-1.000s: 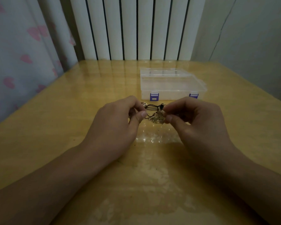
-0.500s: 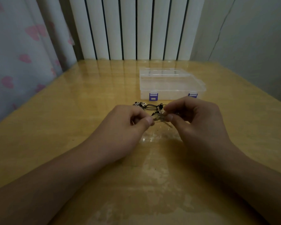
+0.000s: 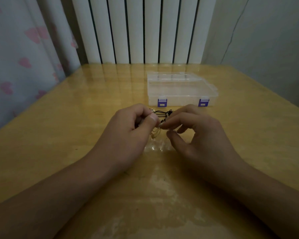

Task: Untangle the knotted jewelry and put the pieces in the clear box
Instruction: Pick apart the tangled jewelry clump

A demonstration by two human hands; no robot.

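A tangle of knotted jewelry [image 3: 163,114], black cords with small metal pieces and a thin gold chain, lies between my hands just above the table. My left hand [image 3: 128,133] pinches one end of it between thumb and curled fingers. My right hand [image 3: 197,133] touches the other end with its fingertips; its thumb stands apart below, so its hold is unclear. The clear box [image 3: 179,90] with two purple latches stands closed on the table right behind the jewelry. Much of the tangle is hidden by my fingers.
The glossy wooden table [image 3: 76,128] runs to a white radiator [image 3: 145,30] at the back. A pale curtain with pink hearts [image 3: 16,57] hangs on the left, a grey wall [image 3: 266,40] on the right.
My right thumb has come away from the tangle and now stands apart below the fingers. My left hand's pinch has shifted right, and a gold chain loop now hangs under it.
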